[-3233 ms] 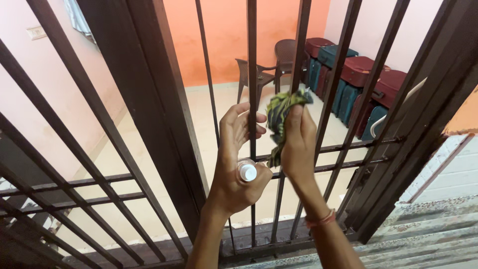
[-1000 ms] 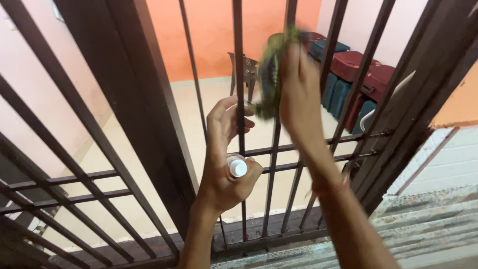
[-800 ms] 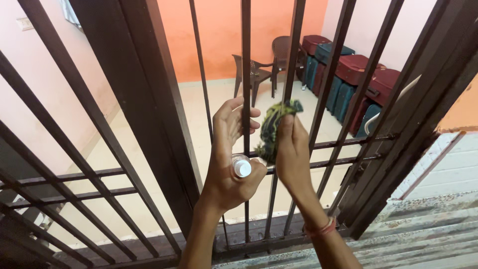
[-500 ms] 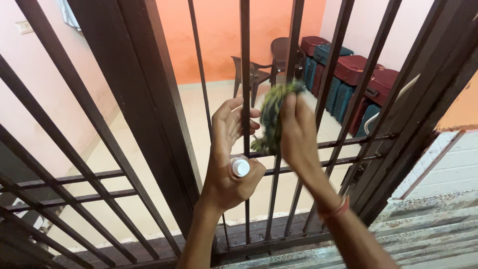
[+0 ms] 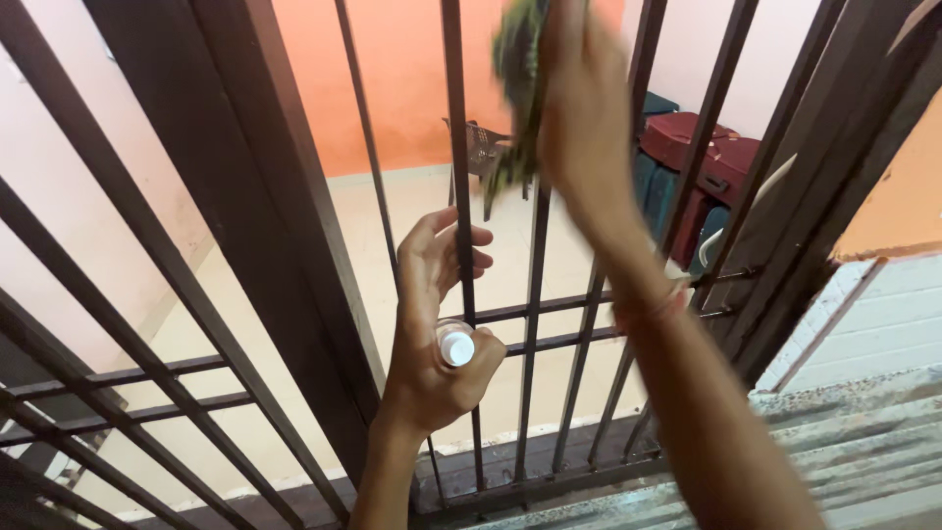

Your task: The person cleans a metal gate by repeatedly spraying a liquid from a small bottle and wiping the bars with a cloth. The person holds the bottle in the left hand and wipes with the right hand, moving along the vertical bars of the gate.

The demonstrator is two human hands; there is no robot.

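A small clear bottle [image 5: 454, 346] with a white cap is pinched low in the left hand [image 5: 432, 324], against the palm, while the fingers of that hand are curled loosely around a thin vertical bar [image 5: 457, 196] of the dark metal gate [image 5: 285, 196]. Because the grip is shared between bar and bottle, the bottle could be let slip and dropped onto the gate's sill [image 5: 549, 476] if the fingers were shifted. The right hand [image 5: 579, 88] is raised high and is closed tightly on a bunched green patterned cloth [image 5: 517, 88], which is pressed to the next bar [image 5: 542, 216]; it is blurred, so its weave and pattern cannot be made out. A loose tail of the cloth is seen hanging below the hand and could be snagged on the bar or on the crossbars [image 5: 549, 309]. The two hands are held well apart, one above the other. Behind the bars a brown plastic chair [image 5: 481, 147] and a row of red and teal suitcases [image 5: 702, 162] are seen on a pale floor [image 5: 285, 324].
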